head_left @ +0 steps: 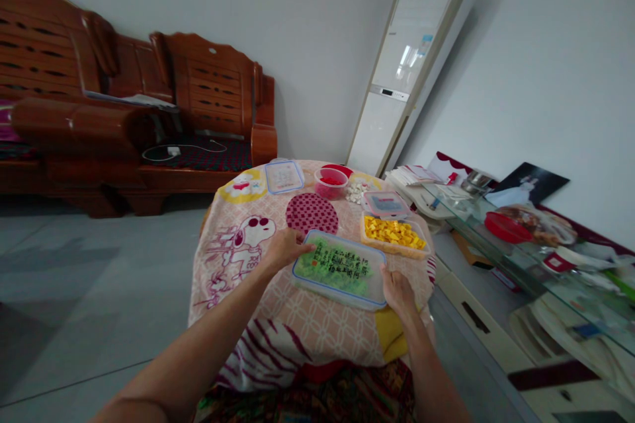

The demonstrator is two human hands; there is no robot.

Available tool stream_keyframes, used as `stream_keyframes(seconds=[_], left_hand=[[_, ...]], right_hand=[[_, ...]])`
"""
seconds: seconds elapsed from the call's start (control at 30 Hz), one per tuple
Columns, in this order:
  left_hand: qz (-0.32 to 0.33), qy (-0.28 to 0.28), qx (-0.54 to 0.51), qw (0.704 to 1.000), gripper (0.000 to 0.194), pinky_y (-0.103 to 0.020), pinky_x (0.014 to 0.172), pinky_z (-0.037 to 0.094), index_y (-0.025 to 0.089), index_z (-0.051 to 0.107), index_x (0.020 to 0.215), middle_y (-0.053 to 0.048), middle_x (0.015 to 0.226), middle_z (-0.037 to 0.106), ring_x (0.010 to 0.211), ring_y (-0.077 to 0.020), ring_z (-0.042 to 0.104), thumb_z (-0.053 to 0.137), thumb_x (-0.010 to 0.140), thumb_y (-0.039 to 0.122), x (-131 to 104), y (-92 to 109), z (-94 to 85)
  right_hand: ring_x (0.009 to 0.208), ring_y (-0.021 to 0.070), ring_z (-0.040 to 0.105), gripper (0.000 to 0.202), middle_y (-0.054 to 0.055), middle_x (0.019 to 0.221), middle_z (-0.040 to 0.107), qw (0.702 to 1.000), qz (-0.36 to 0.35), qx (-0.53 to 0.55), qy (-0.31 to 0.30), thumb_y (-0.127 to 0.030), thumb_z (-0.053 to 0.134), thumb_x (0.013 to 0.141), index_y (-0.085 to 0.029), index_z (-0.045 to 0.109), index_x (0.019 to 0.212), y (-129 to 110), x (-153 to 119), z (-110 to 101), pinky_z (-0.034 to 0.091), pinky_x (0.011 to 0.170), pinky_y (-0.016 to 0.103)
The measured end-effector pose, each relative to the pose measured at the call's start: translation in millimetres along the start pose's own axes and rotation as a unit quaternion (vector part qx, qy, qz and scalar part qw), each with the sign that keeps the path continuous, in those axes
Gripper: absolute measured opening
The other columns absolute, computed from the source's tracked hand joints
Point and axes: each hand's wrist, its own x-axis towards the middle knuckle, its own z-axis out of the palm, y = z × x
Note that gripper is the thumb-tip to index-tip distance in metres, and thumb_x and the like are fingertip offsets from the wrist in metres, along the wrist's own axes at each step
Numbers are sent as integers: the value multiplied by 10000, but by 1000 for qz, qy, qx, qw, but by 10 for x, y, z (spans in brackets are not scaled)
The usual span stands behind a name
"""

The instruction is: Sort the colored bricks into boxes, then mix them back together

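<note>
A flat lidded container [342, 269] with a blue rim and dark writing on its see-through lid lies near the front of the round table; green pieces show inside. My left hand [286, 249] grips its left edge, fingers over the rim. At the right edge my right hand [397, 287] holds the same container by its corner. Just behind it, to the right, is an uncovered box of yellow pieces [394, 232]. A smaller box with a pink-rimmed lid [385, 203] touches the back of that box.
The patterned cloth [278, 310] covers the table. Toward its back are a blue-rimmed lid [284, 177], a round tub of red pieces [331, 182] and a white pile [357, 192]. A cluttered glass-topped cabinet [496, 238] stands right; a wooden sofa [208, 92] is back left.
</note>
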Motion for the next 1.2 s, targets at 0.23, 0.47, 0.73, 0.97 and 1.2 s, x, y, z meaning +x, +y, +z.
stream_keyframes(seconds=[0.23, 0.47, 0.73, 0.97, 1.2], left_hand=[[-7, 1, -42, 999, 438, -234, 562, 244, 172, 681, 703, 13, 604, 573, 587, -112, 493, 549, 750, 587, -52, -45, 74], [0, 19, -26, 999, 453, -249, 562, 198, 153, 586, 601, 21, 536, 450, 545, -93, 419, 438, 841, 507, -158, 61, 66], [73, -48, -83, 993, 371, -246, 555, 191, 134, 575, 588, 29, 545, 446, 535, -78, 391, 521, 814, 423, -156, 553, 416], [93, -102, -136, 981, 321, -215, 580, 293, 131, 652, 671, -12, 620, 621, 583, -101, 499, 536, 819, 391, -167, 867, 785], [142, -121, -163, 969, 387, -201, 601, 360, 141, 649, 635, -16, 597, 636, 580, -107, 545, 402, 864, 332, 31, 659, 702]], right_hand=[[908, 284, 697, 721, 225, 880, 734, 996, 52, 41, -62, -492, 151, 982, -95, 736, 844, 24, 9, 42, 482, 745, 318], [930, 304, 680, 732, 233, 918, 727, 984, 91, 130, -78, -562, 180, 941, -95, 738, 872, 58, -20, 16, 467, 778, 336], [806, 273, 672, 598, 156, 743, 713, 973, 146, 164, -68, -575, 303, 882, -188, 673, 613, 809, 71, -287, 466, 704, 320], [814, 294, 667, 645, 173, 798, 709, 974, 187, 83, -96, -611, 260, 880, -172, 694, 695, 1293, 155, -439, 467, 688, 345], [970, 316, 652, 613, 218, 983, 704, 984, 159, -57, -56, -511, 238, 934, -117, 707, 914, 1235, 383, -388, 458, 786, 364]])
